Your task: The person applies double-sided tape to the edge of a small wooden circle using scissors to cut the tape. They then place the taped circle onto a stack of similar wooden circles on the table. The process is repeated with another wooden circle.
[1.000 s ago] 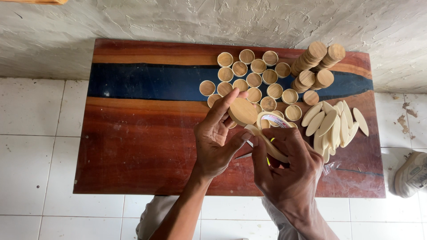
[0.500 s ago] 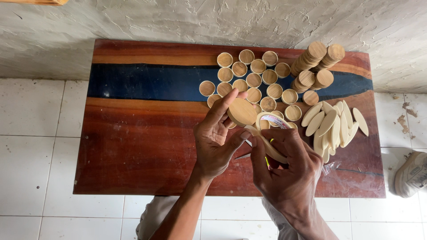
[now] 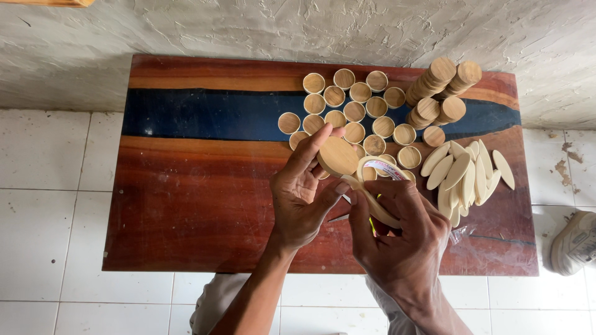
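My left hand (image 3: 304, 189) holds a round pale wooden disc (image 3: 338, 155) between fingertips and thumb above the red-brown wooden table (image 3: 192, 211). My right hand (image 3: 400, 239) grips a roll of tape (image 3: 375, 170) and a strip of it runs across to the disc. The two hands touch near the middle of the table. Just behind them stand several small round wooden cups (image 3: 347, 105), open side up.
Stacks of wooden discs (image 3: 441, 93) lean at the back right. A pile of flat oval wooden pieces (image 3: 465, 174) lies at the right. A blue band (image 3: 198, 115) crosses the tabletop. White floor tiles surround the table; a shoe (image 3: 574, 242) sits at the right.
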